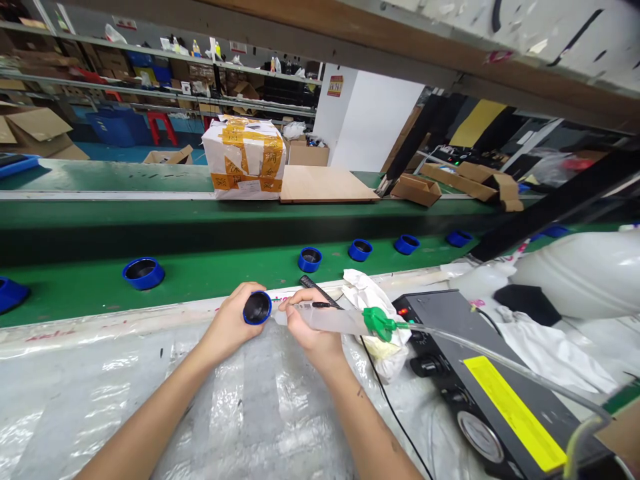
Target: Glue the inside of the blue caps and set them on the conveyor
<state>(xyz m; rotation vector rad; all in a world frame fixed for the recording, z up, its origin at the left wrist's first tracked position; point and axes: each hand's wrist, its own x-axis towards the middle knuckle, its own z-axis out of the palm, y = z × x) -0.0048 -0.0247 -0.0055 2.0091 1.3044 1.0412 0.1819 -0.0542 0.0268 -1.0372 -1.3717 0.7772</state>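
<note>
Head view: your left hand [227,327] clamps a blue-rimmed black cup [257,308]; your right hand [310,325] grips a dispensing syringe [330,320] (fingers closed), its axis pointing at the cup.

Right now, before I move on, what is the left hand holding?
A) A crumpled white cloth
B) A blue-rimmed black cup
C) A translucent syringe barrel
B. The left hand grips the blue-rimmed black cup, its open mouth facing up toward the camera, while the translucent syringe barrel sits in the right hand.
</note>
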